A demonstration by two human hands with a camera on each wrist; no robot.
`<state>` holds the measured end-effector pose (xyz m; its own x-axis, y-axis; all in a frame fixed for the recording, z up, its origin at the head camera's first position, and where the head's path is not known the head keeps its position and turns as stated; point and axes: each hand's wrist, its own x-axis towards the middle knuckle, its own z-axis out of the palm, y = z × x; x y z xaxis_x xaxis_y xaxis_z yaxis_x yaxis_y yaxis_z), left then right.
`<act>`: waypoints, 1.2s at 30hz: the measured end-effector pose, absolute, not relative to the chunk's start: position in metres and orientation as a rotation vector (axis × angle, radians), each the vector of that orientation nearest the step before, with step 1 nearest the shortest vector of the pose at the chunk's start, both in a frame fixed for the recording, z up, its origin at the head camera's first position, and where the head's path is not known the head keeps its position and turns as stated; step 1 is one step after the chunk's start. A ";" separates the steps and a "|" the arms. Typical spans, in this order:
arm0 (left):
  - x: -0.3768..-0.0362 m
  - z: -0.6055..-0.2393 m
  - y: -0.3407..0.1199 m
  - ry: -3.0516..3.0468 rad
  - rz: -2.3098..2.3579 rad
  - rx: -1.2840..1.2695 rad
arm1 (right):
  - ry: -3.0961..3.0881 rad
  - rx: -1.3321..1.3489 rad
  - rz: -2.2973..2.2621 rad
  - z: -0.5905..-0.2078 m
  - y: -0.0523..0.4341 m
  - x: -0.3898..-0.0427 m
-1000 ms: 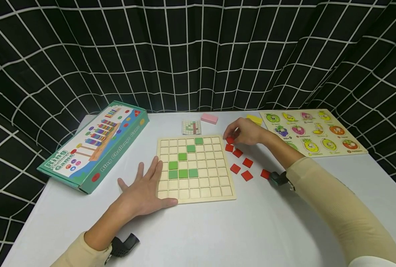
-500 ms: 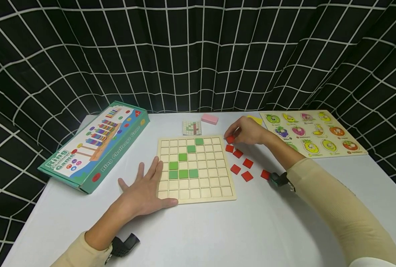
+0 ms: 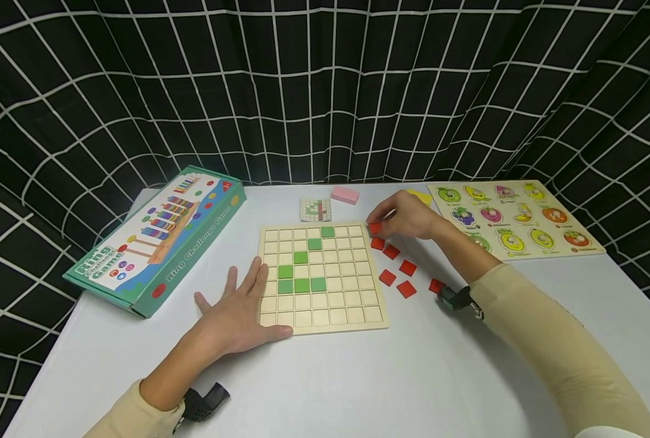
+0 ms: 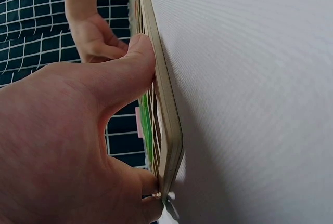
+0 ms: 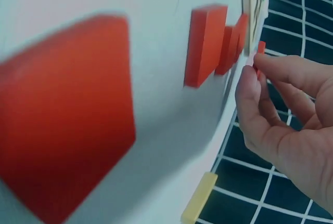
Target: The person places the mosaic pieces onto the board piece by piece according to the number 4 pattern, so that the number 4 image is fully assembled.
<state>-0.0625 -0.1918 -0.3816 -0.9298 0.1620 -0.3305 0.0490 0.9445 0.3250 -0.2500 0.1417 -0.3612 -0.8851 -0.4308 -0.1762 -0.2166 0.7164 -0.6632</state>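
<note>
A square wooden grid board (image 3: 337, 316) lies on the table, with several green tiles (image 3: 301, 285) seated in its cells. My left hand (image 3: 232, 322) rests at the board's left front corner, fingers spread and straight along the side, thumb (image 4: 138, 57) on the front edge. Beyond the board's right far corner, my right hand (image 3: 407, 216) pinches a red tile (image 5: 261, 47) between thumb and fingertips, just above the table. Several more red tiles (image 3: 406, 289) lie loose right of the board, below and beside the right hand.
Behind the board sit a small pattern card (image 3: 315, 210) and a pink block (image 3: 344, 195). A yellow block (image 3: 420, 196) is partly behind the right hand. The green Ring Challenge Game box (image 3: 155, 243) lies left, a fruit puzzle board (image 3: 513, 219) right. A dark gridded curtain (image 3: 325, 91) encloses the table.
My right hand, pinching the red tile, has shifted very slightly left toward the board's far corner. The left hand stays in place on the board.
</note>
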 end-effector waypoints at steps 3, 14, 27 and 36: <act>-0.062 -0.382 -0.192 2.744 0.449 0.155 | 2.610 -0.500 -0.972 -0.361 0.137 -0.247; -0.063 -0.382 -0.192 2.736 0.444 0.152 | 2.597 -0.449 -0.993 -0.355 0.115 -0.237; -0.063 -0.380 -0.192 2.729 0.430 0.146 | 2.559 -0.331 -0.998 -0.351 0.091 -0.229; -0.064 -0.380 -0.192 2.726 0.417 0.145 | 2.563 -0.322 -0.970 -0.351 0.075 -0.227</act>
